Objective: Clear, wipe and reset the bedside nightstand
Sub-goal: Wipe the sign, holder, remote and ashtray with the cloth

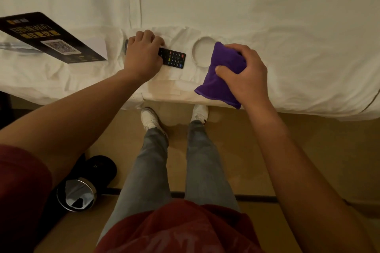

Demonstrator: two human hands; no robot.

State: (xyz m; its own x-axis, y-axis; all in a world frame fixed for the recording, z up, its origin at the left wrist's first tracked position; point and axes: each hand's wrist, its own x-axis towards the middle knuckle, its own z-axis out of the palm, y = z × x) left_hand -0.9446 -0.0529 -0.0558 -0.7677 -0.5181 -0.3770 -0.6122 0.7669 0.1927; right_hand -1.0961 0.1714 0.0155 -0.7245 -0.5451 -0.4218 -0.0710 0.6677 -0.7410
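Observation:
A black remote control [173, 58] with coloured buttons lies on the white bed [267, 16]. My left hand [143, 55] lies over the remote's left end with fingers curled round it. My right hand [243, 73] grips a folded purple cloth [221, 76] above the bed's near edge. A round clear glass dish [202, 52] sits on the sheet between the remote and the cloth, partly hidden by the cloth. A black Wi-Fi sign card [51, 37] with a QR code lies at the left on the bed. The nightstand is out of view.
A white paper [98, 46] pokes out from under the card. A small round bin [77, 194] with a bag liner stands on the floor at lower left, beside a dark round object [101, 167]. My feet [151, 118] stand at the bed's edge.

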